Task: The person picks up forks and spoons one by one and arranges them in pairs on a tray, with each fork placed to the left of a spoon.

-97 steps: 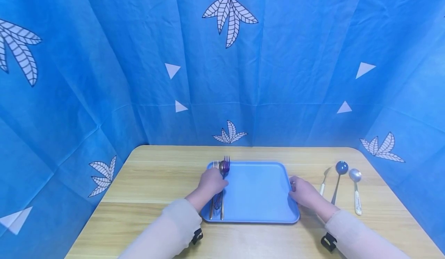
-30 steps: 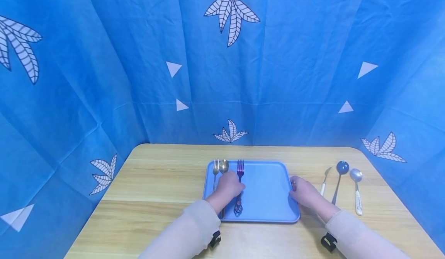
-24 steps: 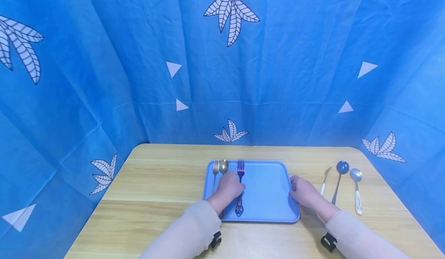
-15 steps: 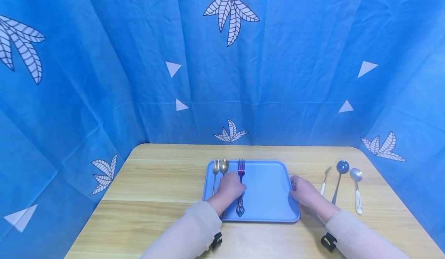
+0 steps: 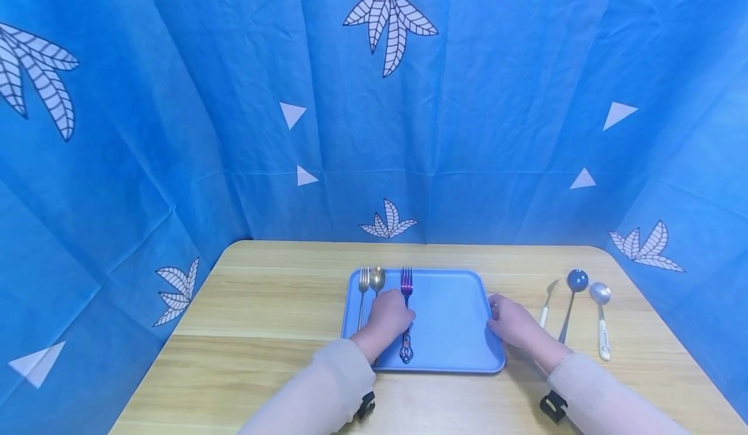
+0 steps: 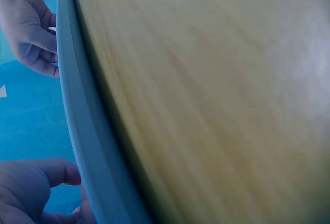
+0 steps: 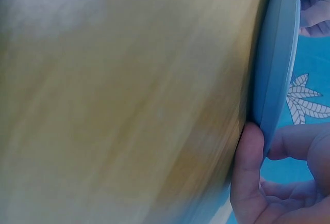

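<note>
Wooden table (image 5: 269, 292) under blue tray (image 5: 450, 318) | already on: fork (image 5: 364, 282), gold spoon (image 5: 377, 278), purple fork (image 5: 406, 282) | unplaced, right of tray: knife (image 5: 546, 306), dark spoon (image 5: 577, 281), silver spoon (image 5: 603, 328) | left hand (image 5: 386, 318) at purple fork — grip hidden | right hand (image 5: 514, 323) pinches tray's edge

The flat, round-cornered tray (image 5: 450, 324) is blue. On its left side, a round-headed metal spoon (image 5: 377, 278) is gold and a long metal fork (image 5: 406, 282) is purple. The wooden table (image 5: 263, 292) is pale yellow-brown with streaks. The far hanging cloth (image 5: 497, 97) is blue with white leaves and triangles.
</note>
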Available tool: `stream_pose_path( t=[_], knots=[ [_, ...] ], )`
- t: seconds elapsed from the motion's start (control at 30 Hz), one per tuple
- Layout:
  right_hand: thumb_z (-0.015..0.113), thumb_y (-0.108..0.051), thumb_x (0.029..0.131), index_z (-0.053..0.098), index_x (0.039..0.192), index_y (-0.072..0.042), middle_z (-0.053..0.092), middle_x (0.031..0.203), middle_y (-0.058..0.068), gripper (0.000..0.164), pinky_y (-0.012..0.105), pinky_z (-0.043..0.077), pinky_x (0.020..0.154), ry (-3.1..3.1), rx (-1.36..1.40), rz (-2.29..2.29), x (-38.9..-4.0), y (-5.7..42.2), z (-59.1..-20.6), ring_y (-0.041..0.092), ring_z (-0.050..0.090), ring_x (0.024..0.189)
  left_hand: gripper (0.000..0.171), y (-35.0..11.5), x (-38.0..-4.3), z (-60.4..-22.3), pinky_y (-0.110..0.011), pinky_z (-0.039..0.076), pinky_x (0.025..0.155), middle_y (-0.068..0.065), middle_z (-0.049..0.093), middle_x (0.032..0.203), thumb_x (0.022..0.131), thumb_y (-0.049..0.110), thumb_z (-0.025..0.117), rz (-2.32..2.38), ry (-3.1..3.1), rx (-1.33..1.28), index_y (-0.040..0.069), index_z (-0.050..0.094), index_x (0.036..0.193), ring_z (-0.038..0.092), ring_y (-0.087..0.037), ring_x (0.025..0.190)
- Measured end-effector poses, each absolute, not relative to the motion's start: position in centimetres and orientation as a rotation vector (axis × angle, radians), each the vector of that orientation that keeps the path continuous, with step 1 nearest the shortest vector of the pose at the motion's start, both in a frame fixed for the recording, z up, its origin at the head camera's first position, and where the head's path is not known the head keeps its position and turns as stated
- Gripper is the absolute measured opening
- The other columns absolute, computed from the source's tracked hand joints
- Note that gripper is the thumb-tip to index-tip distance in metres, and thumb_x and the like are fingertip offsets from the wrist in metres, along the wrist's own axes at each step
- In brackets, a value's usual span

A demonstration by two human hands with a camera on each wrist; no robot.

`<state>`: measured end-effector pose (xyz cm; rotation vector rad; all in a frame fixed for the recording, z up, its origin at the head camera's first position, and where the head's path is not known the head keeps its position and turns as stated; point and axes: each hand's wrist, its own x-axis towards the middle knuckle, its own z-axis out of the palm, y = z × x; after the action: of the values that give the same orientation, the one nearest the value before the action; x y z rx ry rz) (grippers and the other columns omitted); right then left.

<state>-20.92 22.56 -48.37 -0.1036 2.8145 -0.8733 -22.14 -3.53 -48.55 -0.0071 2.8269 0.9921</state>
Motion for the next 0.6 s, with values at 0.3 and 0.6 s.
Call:
stream_pose_path(
  t=[0.3, 0.6],
  knots=[
    [0.063, 0.001, 0.087, 0.047, 0.127, 0.018, 0.066, 0.097, 0.021, 0.047, 0.036, 0.057, 0.065, 2.820, -0.111, -0.871, -20.82, 22.42, -47.97, 0.025, 0.065, 0.079, 0.028, -3.48, -22.10, -48.44, -0.026, 0.039, 0.043, -0.002, 0.050, 0.058, 0.089, 0.015, 0.070, 0.991, 2.826, -0.003, 0.012, 0.055, 0.065, 0.050, -0.014, 0.046],
    [0.062, 0.001, 0.088, 0.046, 0.128, 0.018, 0.063, 0.090, 0.015, 0.047, 0.034, 0.055, 0.060, 2.811, -0.104, -0.895, -20.81, 22.52, -48.22, 0.021, 0.062, 0.072, 0.030, -3.47, -22.10, -48.48, -0.026, 0.038, 0.042, -0.002, 0.049, 0.056, 0.090, 0.014, 0.069, 0.999, 2.814, -0.003, 0.012, 0.054, 0.064, 0.049, -0.014, 0.045]
  ],
)
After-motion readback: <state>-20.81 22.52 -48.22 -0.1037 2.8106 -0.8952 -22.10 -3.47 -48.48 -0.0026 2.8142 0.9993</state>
